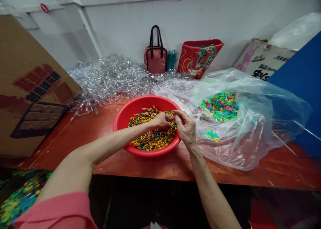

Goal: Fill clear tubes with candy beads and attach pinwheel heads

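A red plastic bowl point(119, 122) holds a heap of small coloured beads point(150, 140), mostly yellow, orange and green. Over the beads, my left hand point(162, 120) is closed, its fingertips pointing right and partly hidden. My right hand point(187, 127) reaches in across the bowl's right rim, thumb and fingers bent together close to the left fingertips. Whatever small thing lies between the two hands is too small to make out. Several clear tubes point(147, 113) with beads in them rest on the beads behind my left hand.
A large pile of clear plastic tubes point(112, 77) lies behind the bowl. To the right, a clear plastic bag point(240, 148) holds colourful flat pieces point(223, 105). A cardboard box point(32, 88) stands left. A pink handbag point(155, 60) and a red bag point(188, 60) stand against the wall.
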Available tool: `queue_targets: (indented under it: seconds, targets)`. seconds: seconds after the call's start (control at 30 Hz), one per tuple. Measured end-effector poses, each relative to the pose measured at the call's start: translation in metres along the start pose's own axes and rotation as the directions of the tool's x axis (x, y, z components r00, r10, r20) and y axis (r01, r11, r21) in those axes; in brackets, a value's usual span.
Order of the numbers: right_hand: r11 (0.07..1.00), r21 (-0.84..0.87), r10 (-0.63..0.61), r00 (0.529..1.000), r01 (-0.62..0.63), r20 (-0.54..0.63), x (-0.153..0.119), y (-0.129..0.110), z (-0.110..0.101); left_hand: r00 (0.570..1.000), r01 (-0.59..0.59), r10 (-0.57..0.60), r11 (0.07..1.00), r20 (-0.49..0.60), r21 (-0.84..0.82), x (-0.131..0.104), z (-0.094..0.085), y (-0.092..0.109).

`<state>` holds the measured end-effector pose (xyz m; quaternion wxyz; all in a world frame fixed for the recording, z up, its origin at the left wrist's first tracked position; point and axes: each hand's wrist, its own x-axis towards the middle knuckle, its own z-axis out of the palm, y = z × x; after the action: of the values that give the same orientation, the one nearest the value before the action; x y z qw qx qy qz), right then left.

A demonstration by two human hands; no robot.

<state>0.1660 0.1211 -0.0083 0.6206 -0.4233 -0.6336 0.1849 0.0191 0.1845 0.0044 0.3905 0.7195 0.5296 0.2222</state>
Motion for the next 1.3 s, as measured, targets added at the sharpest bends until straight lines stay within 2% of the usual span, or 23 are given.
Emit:
queue_targets:
  seconds: [0.17, 0.27, 0.33, 0.47, 0.53, 0.6, 0.67, 0.7, 0.8, 0.93, 1.03, 1.13, 1.3]
  targets:
    - [0.988, 0.125, 0.097, 0.995, -0.095, -0.004, 0.001, 0.007, -0.002, 0.998, -0.061, 0.049, 0.95, -0.048, -0.306, -0.016, -0.027, -0.009]
    - [0.964, 0.204, 0.157, 0.985, -0.168, 0.073, 0.007, 0.009, -0.003, 0.993, -0.113, 0.087, 0.86, -0.075, -0.497, -0.035, -0.041, -0.01]
    - [0.964, 0.198, 0.157, 0.979, -0.18, 0.127, 0.013, 0.007, -0.003, 0.994, -0.113, 0.097, 0.833, -0.059, -0.542, -0.047, -0.045, -0.01]
    - [0.983, 0.113, 0.119, 0.975, -0.142, 0.187, 0.02, -0.003, -0.002, 0.995, -0.087, 0.101, 0.86, 0.0, -0.502, -0.061, -0.046, -0.011]
    - [0.986, 0.092, 0.122, 0.976, -0.14, 0.181, 0.02, -0.005, -0.001, 0.996, -0.065, 0.081, 0.937, 0.031, -0.343, -0.062, -0.048, -0.012]
    - [0.984, 0.09, 0.136, 0.979, -0.151, 0.153, 0.02, -0.006, 0.001, 0.996, -0.031, 0.041, 0.993, 0.082, -0.112, -0.06, -0.05, -0.014]
    - [0.983, 0.088, 0.147, 0.981, -0.159, 0.127, 0.019, -0.004, 0.002, 0.994, -0.01, 0.003, 0.998, 0.107, 0.06, -0.057, -0.049, -0.016]
    - [0.984, 0.081, 0.147, 0.982, -0.158, 0.121, 0.018, -0.003, 0.002, 0.995, -0.004, -0.006, 0.996, 0.102, 0.094, -0.054, -0.046, -0.016]
    - [0.993, 0.033, 0.111, 0.987, -0.115, 0.115, 0.017, 0.001, 0.002, 0.997, -0.006, -0.001, 0.996, 0.076, 0.092, -0.043, -0.029, -0.014]
    - [0.993, -0.117, -0.003, 0.983, 0.025, 0.182, 0.019, 0.004, -0.002, 0.995, -0.018, 0.025, 0.996, 0.094, -0.083, -0.029, -0.008, -0.006]
    - [0.97, -0.218, -0.031, 0.938, 0.113, 0.346, 0.025, 0.006, -0.005, 0.998, -0.016, 0.032, 0.964, 0.056, -0.267, -0.031, -0.009, -0.004]
    - [0.966, -0.201, -0.044, 0.87, 0.162, 0.49, 0.031, 0.007, -0.003, 1.0, -0.01, 0.017, 0.922, 0.017, -0.388, -0.047, -0.018, -0.006]
    - [1.0, -0.024, 0.009, 0.774, 0.007, 0.633, 0.037, 0.004, 0.011, 0.998, 0.054, -0.037, 0.883, 0.045, -0.467, -0.077, -0.034, -0.015]
